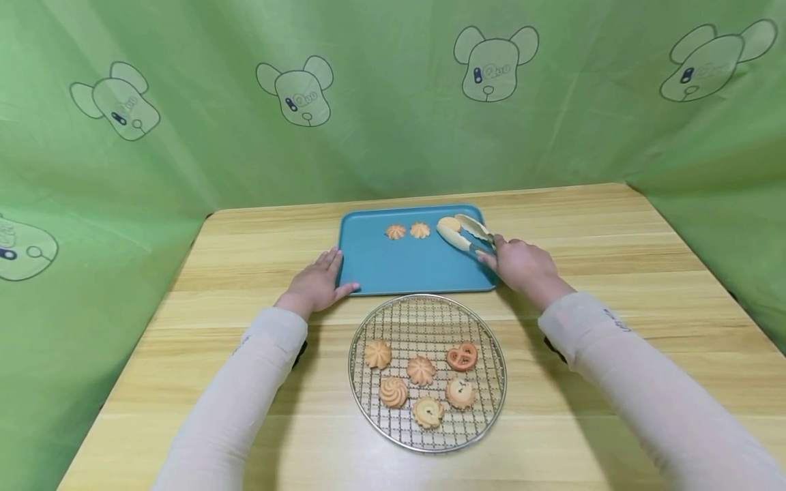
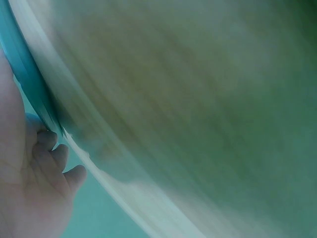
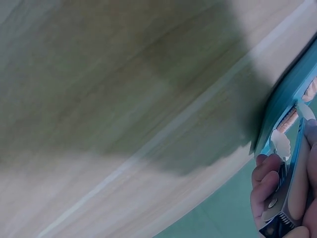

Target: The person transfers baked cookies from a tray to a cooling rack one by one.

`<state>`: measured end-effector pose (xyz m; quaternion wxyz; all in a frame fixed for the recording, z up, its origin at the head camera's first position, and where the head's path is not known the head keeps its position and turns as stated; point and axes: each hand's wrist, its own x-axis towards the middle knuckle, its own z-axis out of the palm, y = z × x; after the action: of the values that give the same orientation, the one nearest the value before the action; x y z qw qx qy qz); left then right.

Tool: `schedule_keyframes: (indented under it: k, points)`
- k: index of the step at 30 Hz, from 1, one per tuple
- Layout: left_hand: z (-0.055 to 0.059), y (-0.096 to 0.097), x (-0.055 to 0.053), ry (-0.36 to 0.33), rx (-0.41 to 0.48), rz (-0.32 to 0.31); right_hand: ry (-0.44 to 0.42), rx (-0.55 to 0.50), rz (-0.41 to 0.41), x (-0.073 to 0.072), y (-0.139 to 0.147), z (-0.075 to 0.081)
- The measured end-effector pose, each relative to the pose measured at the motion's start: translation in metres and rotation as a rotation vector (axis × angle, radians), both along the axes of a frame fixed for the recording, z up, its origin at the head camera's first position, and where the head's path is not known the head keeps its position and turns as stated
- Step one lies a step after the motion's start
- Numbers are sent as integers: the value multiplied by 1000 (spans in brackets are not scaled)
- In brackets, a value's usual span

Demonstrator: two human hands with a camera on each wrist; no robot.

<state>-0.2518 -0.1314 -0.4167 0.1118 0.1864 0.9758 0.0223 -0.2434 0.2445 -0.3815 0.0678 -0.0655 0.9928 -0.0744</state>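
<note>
My right hand (image 1: 525, 266) grips a pair of tongs (image 1: 456, 239) with pale scalloped heads. The heads lie either side of a round cookie (image 1: 449, 223) near the back right corner of a blue tray (image 1: 411, 266). In the right wrist view, fingers wrap the handles of the tongs (image 3: 296, 186). My left hand (image 1: 316, 279) rests at the tray's left edge, thumb spread over the front corner; the left wrist view shows that hand (image 2: 39, 178) beside the rim. Two flower-shaped cookies, one left (image 1: 396, 232) and one right (image 1: 420, 230), lie on the tray's back part.
A round wire rack (image 1: 424, 315) stands in front of the tray, close to its front edge. It bears several cookies, among them a pretzel-shaped one (image 1: 462, 356) and a swirled one (image 1: 393, 392). Green cloth (image 1: 393, 136) hangs behind the wooden table (image 1: 264, 245).
</note>
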Motion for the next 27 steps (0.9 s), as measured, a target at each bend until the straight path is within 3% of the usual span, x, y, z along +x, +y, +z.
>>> schedule_keyframes:
  k: [15,27]
  points:
    - [1,1,0,2,5,-7,72,-17,30,8,5,7]
    - [1,1,1,-4,2,-2,235,-19,138,18,16,5]
